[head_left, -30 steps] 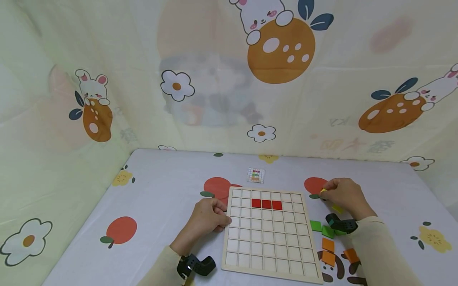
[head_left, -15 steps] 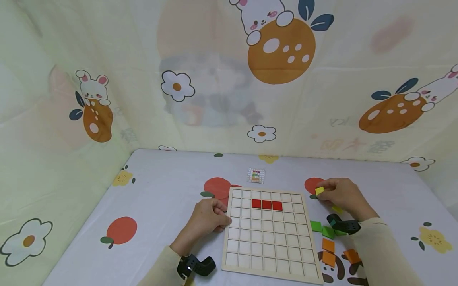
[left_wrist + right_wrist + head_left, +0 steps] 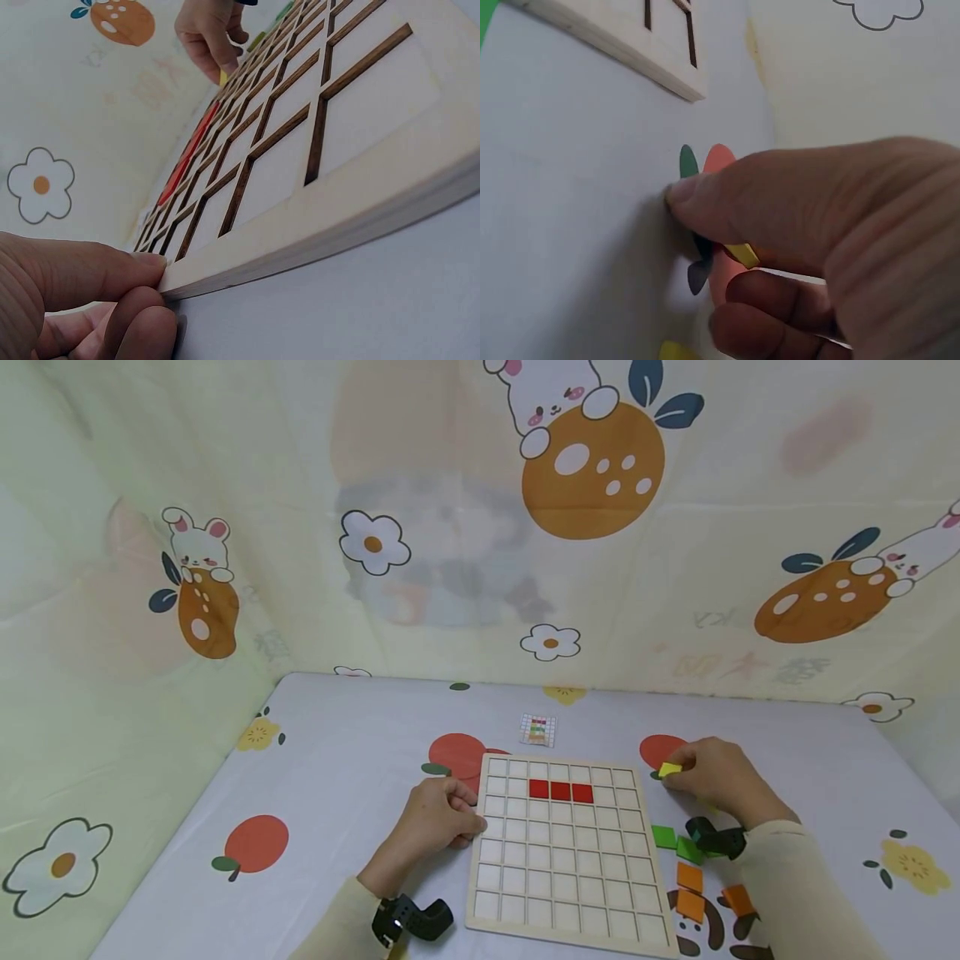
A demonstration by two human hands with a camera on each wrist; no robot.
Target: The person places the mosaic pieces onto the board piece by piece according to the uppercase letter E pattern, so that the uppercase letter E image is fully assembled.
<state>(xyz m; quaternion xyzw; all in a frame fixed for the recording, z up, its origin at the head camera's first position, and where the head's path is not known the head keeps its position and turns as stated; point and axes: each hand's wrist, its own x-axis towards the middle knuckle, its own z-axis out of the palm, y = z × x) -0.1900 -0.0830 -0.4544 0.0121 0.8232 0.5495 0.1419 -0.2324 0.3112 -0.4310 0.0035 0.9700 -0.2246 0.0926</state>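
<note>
In the head view a wooden grid board (image 3: 570, 852) lies on the table, with a row of red tiles (image 3: 560, 791) in its second row from the far edge. My left hand (image 3: 435, 822) pinches the board's left edge, the thumb on the frame (image 3: 247, 262) and curled fingers against its side in the left wrist view. To the right of the board, my right hand (image 3: 720, 777) holds a small yellow tile (image 3: 670, 769) between thumb and fingers, a little above the cloth. Part of that tile (image 3: 744, 255) shows behind the thumb in the right wrist view.
Several green tiles (image 3: 664, 837) and orange tiles (image 3: 690, 906) lie along the board's right side. Another yellow tile (image 3: 676, 351) lies below the right hand. A small pattern card (image 3: 537, 729) is beyond the board's far edge. A printed curtain (image 3: 450, 593) stands behind the table.
The yellow tile in my right hand came into fuller view half a second ago, then dipped and tilted as the hand shifted slightly. The left hand and the board have stayed put.
</note>
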